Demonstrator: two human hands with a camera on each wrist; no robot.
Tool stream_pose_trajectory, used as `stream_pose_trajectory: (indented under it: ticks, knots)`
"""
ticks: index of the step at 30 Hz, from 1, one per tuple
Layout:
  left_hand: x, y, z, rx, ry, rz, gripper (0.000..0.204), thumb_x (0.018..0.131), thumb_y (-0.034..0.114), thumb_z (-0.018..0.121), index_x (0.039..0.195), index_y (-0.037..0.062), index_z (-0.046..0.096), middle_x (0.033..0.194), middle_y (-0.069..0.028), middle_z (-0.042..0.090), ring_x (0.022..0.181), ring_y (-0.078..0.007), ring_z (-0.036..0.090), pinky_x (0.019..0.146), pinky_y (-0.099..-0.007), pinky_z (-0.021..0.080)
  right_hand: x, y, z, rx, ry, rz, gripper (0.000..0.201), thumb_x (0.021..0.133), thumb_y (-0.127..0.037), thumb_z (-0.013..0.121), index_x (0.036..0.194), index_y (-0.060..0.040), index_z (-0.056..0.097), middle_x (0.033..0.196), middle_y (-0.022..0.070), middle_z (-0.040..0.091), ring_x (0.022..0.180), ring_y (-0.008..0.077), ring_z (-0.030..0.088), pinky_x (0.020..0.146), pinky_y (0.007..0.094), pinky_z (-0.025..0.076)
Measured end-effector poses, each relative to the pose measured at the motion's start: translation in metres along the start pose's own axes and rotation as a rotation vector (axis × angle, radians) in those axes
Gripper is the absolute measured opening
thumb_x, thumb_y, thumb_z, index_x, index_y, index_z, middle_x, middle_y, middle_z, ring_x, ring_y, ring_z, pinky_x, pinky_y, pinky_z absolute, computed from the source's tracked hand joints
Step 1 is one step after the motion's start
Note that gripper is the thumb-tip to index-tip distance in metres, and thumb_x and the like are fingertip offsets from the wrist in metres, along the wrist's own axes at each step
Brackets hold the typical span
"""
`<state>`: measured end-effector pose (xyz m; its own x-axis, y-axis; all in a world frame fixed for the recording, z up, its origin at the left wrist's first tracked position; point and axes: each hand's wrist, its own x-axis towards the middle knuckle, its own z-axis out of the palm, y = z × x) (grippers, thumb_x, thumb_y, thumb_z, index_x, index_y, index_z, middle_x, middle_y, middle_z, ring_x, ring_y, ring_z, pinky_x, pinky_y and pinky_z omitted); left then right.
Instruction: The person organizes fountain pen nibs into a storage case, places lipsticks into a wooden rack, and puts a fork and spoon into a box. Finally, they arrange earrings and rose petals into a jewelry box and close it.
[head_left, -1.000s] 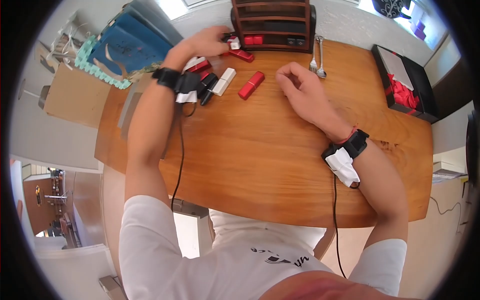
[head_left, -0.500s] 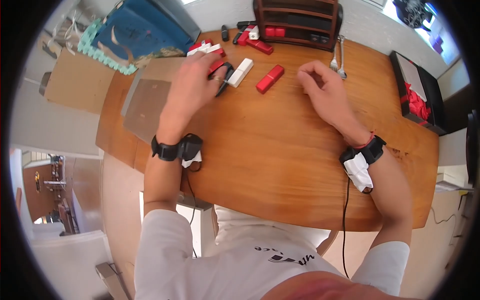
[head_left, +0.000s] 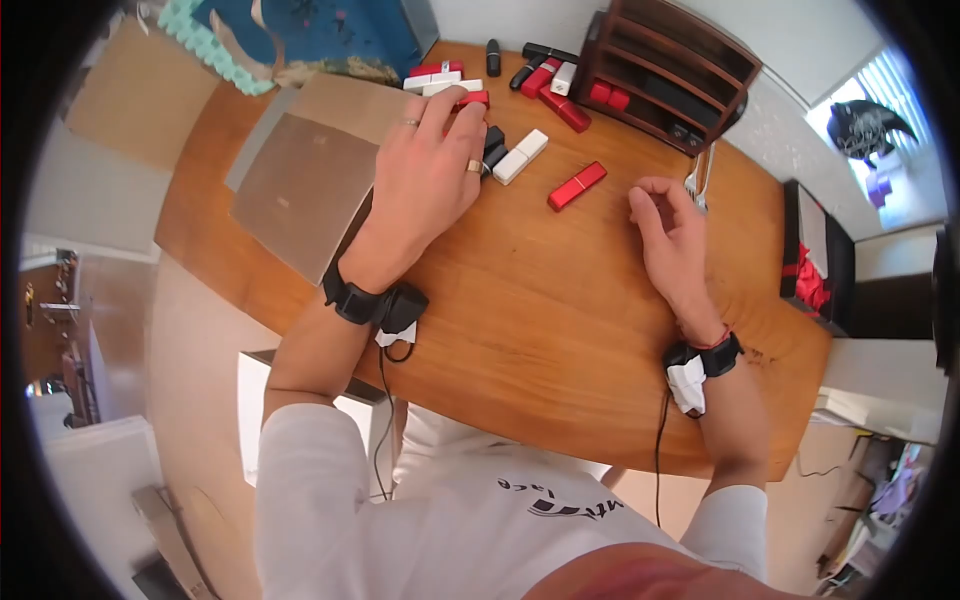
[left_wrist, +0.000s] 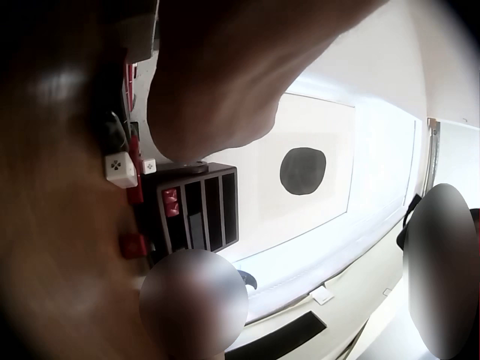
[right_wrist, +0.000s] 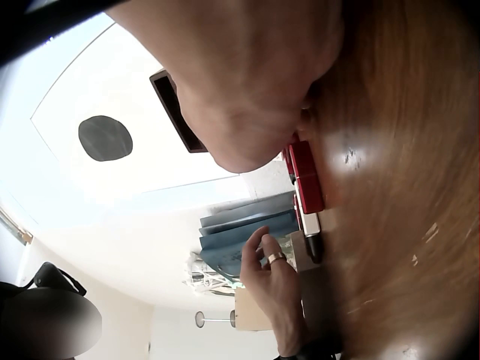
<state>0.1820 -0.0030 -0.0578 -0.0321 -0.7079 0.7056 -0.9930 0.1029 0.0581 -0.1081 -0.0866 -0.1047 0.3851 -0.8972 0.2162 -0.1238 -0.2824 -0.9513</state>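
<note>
My left hand [head_left: 430, 165] reaches palm down over the left pile of lipsticks, fingers forward and slightly bent. Its fingertips overlap a white lipstick [head_left: 432, 84] and a red lipstick [head_left: 482, 98]; no tube shows in its grasp. Black lipsticks [head_left: 493, 146] lie partly hidden beside its index finger, and another white lipstick [head_left: 521, 157] is just to their right. A single red lipstick [head_left: 577, 186] lies between both hands. My right hand [head_left: 672, 240] rests on the table with loosely curled fingers, holding nothing.
A dark wooden rack [head_left: 668, 75] stands at the back, with red lipsticks [head_left: 609, 95] in its bottom row. More tubes crowd its left side. A fork and spoon [head_left: 698, 180] lie beyond the right hand. A black box [head_left: 812, 250] stands right; brown folders [head_left: 310, 190] lie left.
My left hand has come back from the tubes beside the rack to the pile at left. My right hand stays loosely curled on the table. The head view has turned.
</note>
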Motion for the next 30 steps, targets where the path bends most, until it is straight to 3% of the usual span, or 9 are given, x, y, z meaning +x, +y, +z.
stream_pose_trajectory:
  ticks: [5,10,12,13,17,19,21,23,30]
  knots:
    - [-0.008,-0.017,0.008,-0.02,-0.088,-0.1,0.018,0.098,0.011,0.07,0.116,0.0048,0.071,0.118,-0.009,0.068,0.108,-0.0331,0.066,0.086,-0.0451,0.058,-0.003,-0.002,-0.003,-0.023,-0.012,0.018,0.014,0.108,-0.011,0.068,0.117,-0.0009,0.067,0.096,-0.0021,0.066,0.087,0.0057,0.06,0.077,0.0223,0.049]
    - [-0.013,-0.013,0.013,-0.048,-0.125,-0.052,0.018,0.098,0.015,0.07,0.114,0.0063,0.07,0.117,-0.0081,0.066,0.106,-0.0316,0.065,0.081,-0.0439,0.058,-0.003,0.005,-0.006,-0.057,-0.018,-0.013,0.014,0.108,-0.01,0.068,0.119,-0.0018,0.067,0.099,-0.0018,0.066,0.089,0.0069,0.062,0.08,0.0232,0.05]
    - [-0.016,-0.016,0.015,-0.031,-0.089,-0.045,0.018,0.097,0.016,0.071,0.112,0.0065,0.07,0.117,-0.0091,0.066,0.105,-0.0321,0.065,0.083,-0.0442,0.057,-0.004,0.004,-0.007,-0.098,-0.018,-0.021,0.015,0.108,-0.01,0.068,0.121,-0.002,0.066,0.101,-0.0013,0.066,0.09,0.0072,0.062,0.08,0.0233,0.05]
    - [-0.015,-0.02,0.011,0.02,-0.114,-0.061,0.019,0.096,0.016,0.072,0.113,0.0066,0.07,0.12,-0.0101,0.066,0.107,-0.0326,0.065,0.087,-0.0451,0.056,-0.004,0.006,-0.005,-0.126,-0.004,-0.077,0.019,0.111,-0.014,0.065,0.125,-0.0026,0.066,0.094,-0.0001,0.067,0.078,0.0039,0.056,0.065,0.0199,0.041]
    - [-0.01,-0.04,-0.012,0.161,-0.232,-0.212,0.033,0.095,0.018,0.074,0.125,0.0065,0.066,0.132,-0.0131,0.062,0.121,-0.0346,0.063,0.101,-0.0481,0.052,-0.005,0.001,-0.006,-0.19,0.032,-0.056,0.019,0.111,-0.013,0.064,0.127,-0.0024,0.066,0.096,0.0004,0.067,0.077,0.0042,0.056,0.065,0.0199,0.042]
    - [-0.017,-0.051,-0.023,0.178,-0.326,-0.26,0.04,0.094,0.018,0.074,0.131,0.0067,0.063,0.135,-0.0136,0.061,0.126,-0.0353,0.061,0.104,-0.0485,0.051,-0.004,0.003,-0.008,-0.199,0.005,-0.025,0.015,0.109,-0.01,0.067,0.122,-0.002,0.065,0.105,0.0005,0.063,0.091,0.0082,0.06,0.083,0.0241,0.049]
    - [-0.02,-0.056,-0.028,0.216,-0.42,-0.304,0.047,0.094,0.018,0.075,0.137,0.0068,0.059,0.138,-0.0141,0.059,0.131,-0.0361,0.059,0.107,-0.049,0.05,-0.003,0.005,-0.007,-0.223,0.028,-0.04,0.015,0.109,-0.009,0.066,0.122,-0.0016,0.064,0.106,0.001,0.063,0.092,0.0086,0.06,0.084,0.0242,0.049]
    - [-0.024,-0.058,-0.031,0.247,-0.384,-0.267,0.053,0.083,0.009,0.08,0.131,0.0036,0.061,0.127,-0.0138,0.063,0.127,-0.0331,0.062,0.099,-0.0421,0.052,-0.001,0.007,-0.005,-0.226,0.039,-0.048,0.015,0.109,-0.009,0.066,0.121,-0.0013,0.064,0.107,0.0015,0.062,0.093,0.009,0.06,0.084,0.0244,0.049]
    - [-0.021,-0.058,-0.071,0.031,-0.558,-0.328,0.051,0.09,0.004,0.075,0.137,-0.0019,0.056,0.137,-0.019,0.059,0.136,-0.0375,0.056,0.109,-0.0457,0.052,-0.004,0.006,-0.01,-0.177,-0.011,-0.033,0.014,0.109,-0.006,0.065,0.122,-0.0018,0.064,0.111,0.0003,0.06,0.095,0.0089,0.06,0.084,0.0236,0.048]
